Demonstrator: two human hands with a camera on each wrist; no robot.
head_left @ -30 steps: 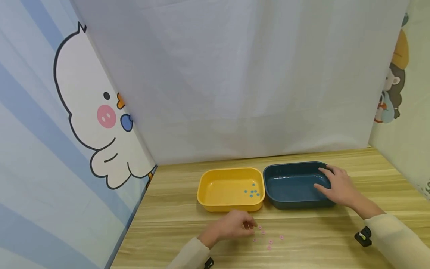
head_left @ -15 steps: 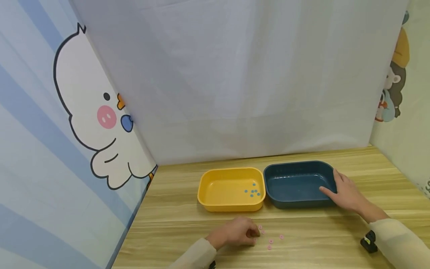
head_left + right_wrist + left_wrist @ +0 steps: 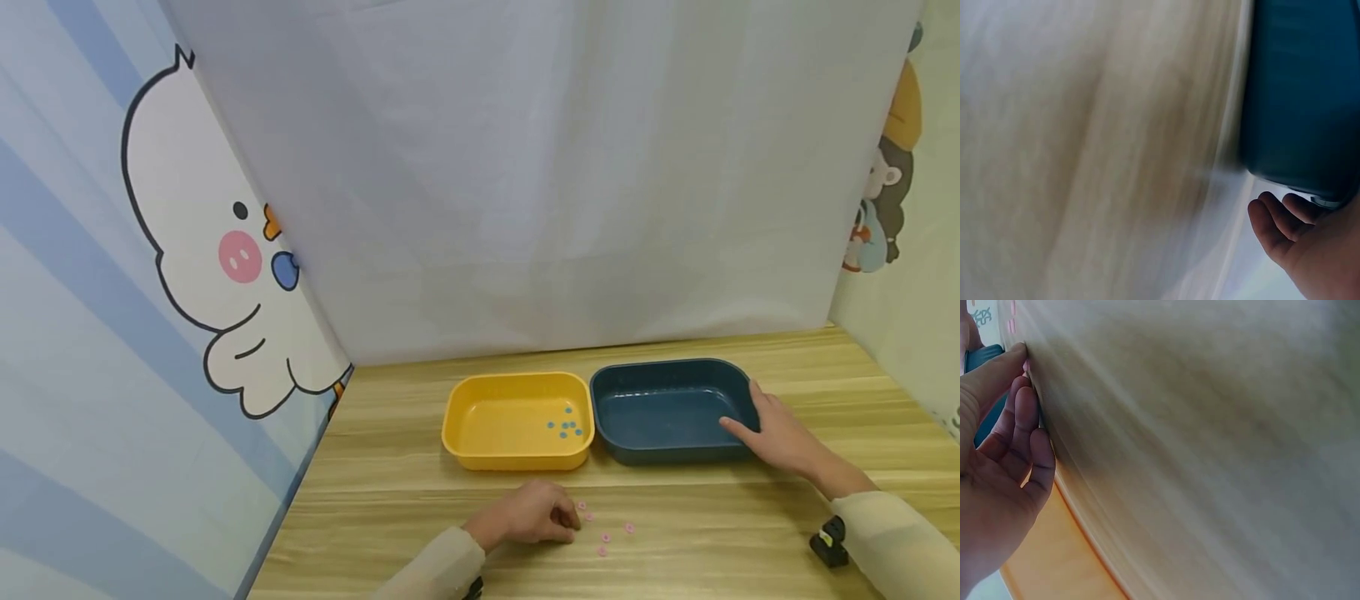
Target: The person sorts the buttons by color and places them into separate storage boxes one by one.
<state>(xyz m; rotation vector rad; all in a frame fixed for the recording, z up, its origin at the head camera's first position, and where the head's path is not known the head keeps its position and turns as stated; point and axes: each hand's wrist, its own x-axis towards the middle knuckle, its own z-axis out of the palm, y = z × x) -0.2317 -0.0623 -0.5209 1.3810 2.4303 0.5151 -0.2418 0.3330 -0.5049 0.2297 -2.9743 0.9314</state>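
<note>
Left hand (image 3: 525, 512) low over the wood-grain table (image 3: 390, 500), just in front of the yellow tray (image 3: 480, 462). Fingers curled, thumb and index tips nearly together; the left wrist view shows a pink sliver between them, so it pinches a small pink bead (image 3: 1027, 365) at tabletop level. Most of that bead is hidden.

Five loose pink beads (image 3: 606, 537), ring-shaped, lie on the table to the right of the left hand: two just beside its fingertips on the far side, three a bit further right.

Right hand (image 3: 787, 443) at the right end of the dark teal tray (image 3: 675, 456): thumb apart from the fingers and over the rim side, fingers along the outside of the end wall. Right wrist view has those fingers loosely bent, not clamped; can't tell whether the thumb touches the rim. Well apart from the pink beads.

Yellow tray sits left of the teal one, rims touching or nearly so. Six blue beads (image 3: 566, 426) on its floor, grouped toward the right side.

Cream sleeves (image 3: 892, 533) on both arms, black wrist device (image 3: 828, 542) by the right cuff. White curtain (image 3: 525, 183) behind, duck print (image 3: 195, 250) on the left wall.
</note>
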